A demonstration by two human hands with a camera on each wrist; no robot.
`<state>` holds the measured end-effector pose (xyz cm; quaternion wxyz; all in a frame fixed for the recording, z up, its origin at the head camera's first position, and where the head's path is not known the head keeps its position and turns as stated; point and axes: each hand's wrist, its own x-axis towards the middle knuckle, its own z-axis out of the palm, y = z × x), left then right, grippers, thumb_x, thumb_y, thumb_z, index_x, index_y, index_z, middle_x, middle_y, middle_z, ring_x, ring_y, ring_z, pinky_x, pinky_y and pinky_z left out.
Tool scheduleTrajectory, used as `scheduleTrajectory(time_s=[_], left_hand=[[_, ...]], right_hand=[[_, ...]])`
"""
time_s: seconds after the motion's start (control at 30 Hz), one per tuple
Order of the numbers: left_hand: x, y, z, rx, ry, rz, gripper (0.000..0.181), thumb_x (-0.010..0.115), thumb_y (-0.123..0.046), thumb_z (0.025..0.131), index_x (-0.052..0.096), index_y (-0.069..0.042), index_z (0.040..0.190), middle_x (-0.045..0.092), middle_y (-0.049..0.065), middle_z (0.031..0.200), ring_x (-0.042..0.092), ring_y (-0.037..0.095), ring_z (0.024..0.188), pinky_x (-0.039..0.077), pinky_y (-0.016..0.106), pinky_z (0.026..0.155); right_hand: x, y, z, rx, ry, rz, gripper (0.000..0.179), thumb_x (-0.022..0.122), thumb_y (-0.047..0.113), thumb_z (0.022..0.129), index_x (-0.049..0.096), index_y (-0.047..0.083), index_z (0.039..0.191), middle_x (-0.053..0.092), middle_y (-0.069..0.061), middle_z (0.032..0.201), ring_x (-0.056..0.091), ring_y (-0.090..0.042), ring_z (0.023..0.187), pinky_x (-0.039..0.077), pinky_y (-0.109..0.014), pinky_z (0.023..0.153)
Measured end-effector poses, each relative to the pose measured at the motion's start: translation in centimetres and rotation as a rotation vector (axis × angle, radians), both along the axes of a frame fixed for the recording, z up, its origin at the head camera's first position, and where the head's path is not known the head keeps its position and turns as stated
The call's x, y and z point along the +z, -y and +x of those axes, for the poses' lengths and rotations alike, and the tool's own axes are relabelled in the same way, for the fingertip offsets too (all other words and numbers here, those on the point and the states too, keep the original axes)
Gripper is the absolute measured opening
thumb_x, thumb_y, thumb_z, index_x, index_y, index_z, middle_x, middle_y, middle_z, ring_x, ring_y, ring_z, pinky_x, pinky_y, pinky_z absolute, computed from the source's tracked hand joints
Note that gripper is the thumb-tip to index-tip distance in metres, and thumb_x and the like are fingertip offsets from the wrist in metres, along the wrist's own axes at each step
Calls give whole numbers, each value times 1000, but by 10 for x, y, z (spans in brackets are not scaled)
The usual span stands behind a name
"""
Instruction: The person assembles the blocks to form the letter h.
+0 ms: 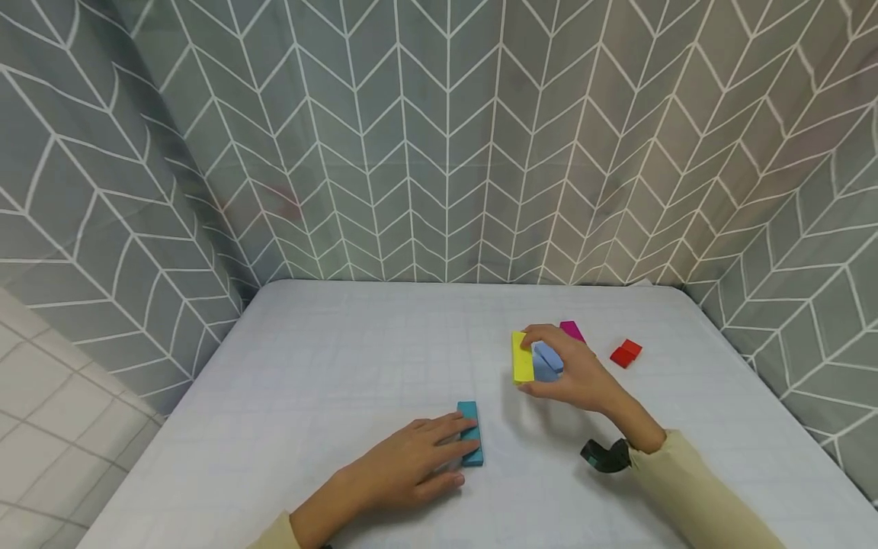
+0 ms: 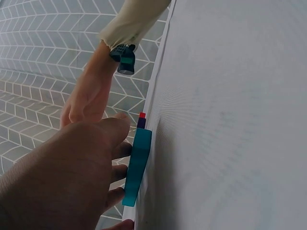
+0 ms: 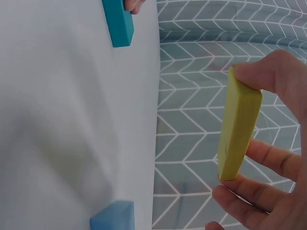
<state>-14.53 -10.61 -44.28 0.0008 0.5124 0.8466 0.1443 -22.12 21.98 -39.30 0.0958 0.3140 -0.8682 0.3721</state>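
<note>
Between the thumb and fingers of my right hand [image 1: 575, 375] is a yellow rectangular block [image 1: 521, 362], gripped by its two ends. The right wrist view shows this yellow block [image 3: 237, 127] raised over the table, thumb at one end and fingertips at the other. My left hand [image 1: 408, 465] rests its extended fingers on a teal block [image 1: 467, 409] lying on the table, thumb off to the near side. In the left wrist view the teal block [image 2: 139, 163] stands out beside the fingers. A light blue block [image 1: 546, 369] shows behind the yellow one, partly hidden by my right hand.
A magenta block [image 1: 572, 329] lies beyond my right hand, partly covered by it. Red blocks [image 1: 626, 353] sit farther right on the white-covered table [image 1: 343, 343]. Patterned grey curtains [image 1: 446, 152] enclose the back and sides. A dark wrist camera [image 1: 607, 456] hangs at my right sleeve.
</note>
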Motion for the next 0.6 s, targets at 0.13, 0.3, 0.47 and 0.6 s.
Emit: scheduleTrajectory(time_s=[0.13,0.3,0.47,0.6], left_hand=[[-1,1,-1,3,8,-6,54,39,-47,113,47,-19,158,35,2,166,31,19,151,41,46,112],[-1,0,0,-10,-4,4,54,39,-47,113,48,-18,158,36,3,165,32,20,151,41,46,112],[0,0,0,2,-6,-3,54,40,-48,112,48,-18,157,36,2,165,31,19,151,42,46,112],[1,1,-1,14,4,-15,54,42,-47,112,47,-19,158,35,1,166,30,18,152,41,46,112]], right_hand=[[-1,11,-5,29,-13,-2,53,93,20,76,62,16,119,59,-9,141,54,-36,130,46,-66,101],[-1,23,-7,35,11,16,52,93,22,76,63,16,117,60,-7,141,54,-33,131,45,-63,104],[-3,33,-10,49,33,36,52,93,24,76,64,17,118,60,-7,142,54,-32,132,45,-61,104],[-6,40,-14,77,34,27,50,92,25,78,64,15,119,60,-7,141,54,-33,132,45,-62,104]])
